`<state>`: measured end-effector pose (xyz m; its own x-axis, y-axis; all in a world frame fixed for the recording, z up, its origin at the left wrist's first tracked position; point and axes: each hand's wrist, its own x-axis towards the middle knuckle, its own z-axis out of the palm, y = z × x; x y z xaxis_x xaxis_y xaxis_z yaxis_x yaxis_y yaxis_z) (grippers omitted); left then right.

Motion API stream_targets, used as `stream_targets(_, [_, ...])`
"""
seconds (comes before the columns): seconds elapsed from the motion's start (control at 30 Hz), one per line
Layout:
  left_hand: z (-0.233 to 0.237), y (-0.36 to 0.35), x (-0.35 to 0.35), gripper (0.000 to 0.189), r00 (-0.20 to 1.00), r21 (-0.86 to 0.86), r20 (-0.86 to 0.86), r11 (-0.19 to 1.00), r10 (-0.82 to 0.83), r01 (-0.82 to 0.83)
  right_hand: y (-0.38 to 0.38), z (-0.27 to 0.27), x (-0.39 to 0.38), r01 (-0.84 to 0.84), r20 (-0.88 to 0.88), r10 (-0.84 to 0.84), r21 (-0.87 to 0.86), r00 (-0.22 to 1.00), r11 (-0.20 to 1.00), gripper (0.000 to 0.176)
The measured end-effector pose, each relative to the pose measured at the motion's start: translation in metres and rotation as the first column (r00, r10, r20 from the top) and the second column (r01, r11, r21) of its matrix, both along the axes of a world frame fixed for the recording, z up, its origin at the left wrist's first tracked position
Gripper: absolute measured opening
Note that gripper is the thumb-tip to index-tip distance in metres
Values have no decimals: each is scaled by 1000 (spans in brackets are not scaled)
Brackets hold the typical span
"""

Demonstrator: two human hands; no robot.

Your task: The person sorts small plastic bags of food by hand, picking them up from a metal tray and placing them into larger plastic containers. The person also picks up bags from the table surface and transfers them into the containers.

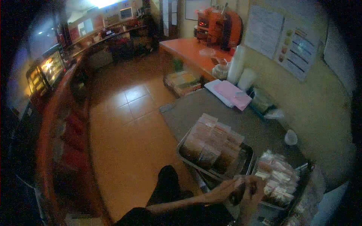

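My left hand point(225, 191) and my right hand point(253, 191) meet at the front of the counter, between two trays. Both have their fingers bent and pressed together; what they hold, if anything, is too dark and blurred to make out. Just beyond them is a metal tray point(201, 168) with clear plastic packets point(215, 137) of brownish contents stacked above its rim. Close by my right hand, a second tray point(283, 206) bears a heap of small clear packets point(277, 175) with pale and brown contents.
Pink and white papers point(230, 95) lie farther back on the grey counter point(188, 107), near stacked white cups point(236, 64). A small white cup point(290, 137) stands by the wall. Beyond is an orange counter point(181, 44) with a red machine point(213, 26). Tiled floor point(130, 141) lies left.
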<state>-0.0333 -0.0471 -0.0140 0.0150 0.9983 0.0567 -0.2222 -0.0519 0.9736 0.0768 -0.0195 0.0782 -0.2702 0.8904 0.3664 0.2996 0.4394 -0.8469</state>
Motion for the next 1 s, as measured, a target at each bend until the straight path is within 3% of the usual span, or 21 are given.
stream_targets(0.07, [-34, -2, 11, 47, 979, 219, -143, 969, 148, -115, 2, -12, -5, 53, 19, -54, 54, 998, 997, 11])
stream_targets(0.13, [-20, -5, 9, 46, 985, 207, -109, 972, 132, -108, 3, -24, -3, 89, -3, -89, 73, 996, 993, 12])
stream_targets(0.23, [6, -7, 3, 45, 996, -39, 88, 999, -21, 24, 0, -22, -9, 174, 0, -181, 283, 983, 943, 13])
stream_targets(0.27, [6, -8, 5, 44, 997, -51, 72, 999, -6, 10, 0, -23, -9, 179, 9, -189, 277, 982, 944, 14])
stream_targets(0.33, [2, -9, 8, 42, 968, 229, -144, 959, 204, -168, 0, -25, -9, 183, 23, -196, 267, 980, 946, 15])
stream_targets(0.37, [-5, -11, 11, 41, 862, 523, -269, 816, 430, -244, -1, -24, -9, 181, 35, -196, 250, 980, 951, 15])
stream_targets(0.43, [2, -14, 11, 40, 824, 577, -284, 774, 490, -261, -4, -22, -10, 177, 62, -194, 213, 979, 961, 15])
stream_targets(0.5, [15, -13, 8, 38, 982, 100, -86, 982, 168, -159, 0, -26, -10, 160, 74, -182, 235, 981, 959, 16])
stream_targets(0.6, [22, -14, 1, 37, 994, 11, 1, 994, 110, -110, -3, -25, -13, 175, 102, -206, 248, 973, 953, 15])
stream_targets(0.67, [49, -16, -14, 37, 994, -216, -16, 970, 110, -110, -8, -18, -18, 185, 54, -204, 246, 977, 951, 15])
stream_targets(0.7, [18, -16, -15, 39, 973, -117, -187, 980, 137, -160, -7, -14, -21, 183, -1, -189, 250, 982, 951, 16])
stream_targets(0.73, [-13, -15, -16, 42, 916, -14, -353, 978, 189, -208, -4, -19, -19, 213, 91, -254, 322, 963, 923, 17])
stream_targets(0.77, [-13, -16, -17, 46, 924, 40, -302, 972, 234, -233, -1, -27, -13, 233, 180, -323, 392, 929, 890, 17])
stream_targets(0.8, [-13, -18, -18, 50, 929, 95, -249, 962, 273, -257, -1, -30, -6, 239, 175, -308, 333, 935, 912, 17])
stream_targets(0.87, [61, -29, -33, 56, 961, -207, 161, 960, 223, -188, -3, -32, 5, 216, 128, -249, 228, 960, 950, 17])
stream_targets(0.9, [60, -36, -38, 57, 953, -226, 205, 958, 225, -178, -6, -30, 12, 269, 188, -295, 151, 937, 951, 15])
stream_targets(0.97, [39, -45, -47, 58, 961, -206, 96, 949, 260, -237, 6, -34, 31, 389, 247, -396, 76, 885, 918, 16])
stream_targets(1.0, [10, -42, -53, 57, 956, -156, -57, 943, 288, -293, 13, -37, 43, 440, 276, -432, 37, 858, 897, 17])
